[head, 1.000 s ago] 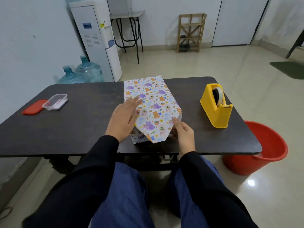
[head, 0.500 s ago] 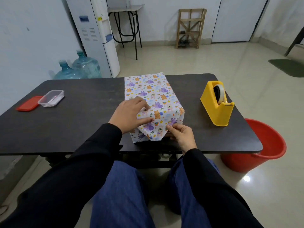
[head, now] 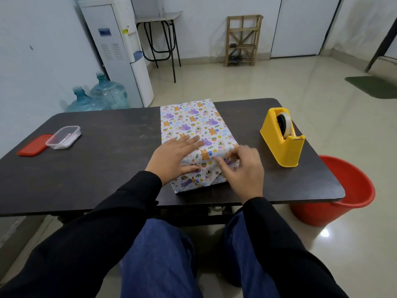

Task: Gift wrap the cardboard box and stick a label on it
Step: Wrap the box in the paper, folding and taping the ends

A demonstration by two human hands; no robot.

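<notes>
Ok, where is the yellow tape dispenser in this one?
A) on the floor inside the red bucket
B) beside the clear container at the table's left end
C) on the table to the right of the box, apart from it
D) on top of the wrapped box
C: the yellow tape dispenser stands on the table right of the wrapped box, with bare tabletop between them.

Soft even indoor light, glare on the floor (head: 324,233), motion-blurred right hand (head: 247,168), bowed wide-angle edges.
</notes>
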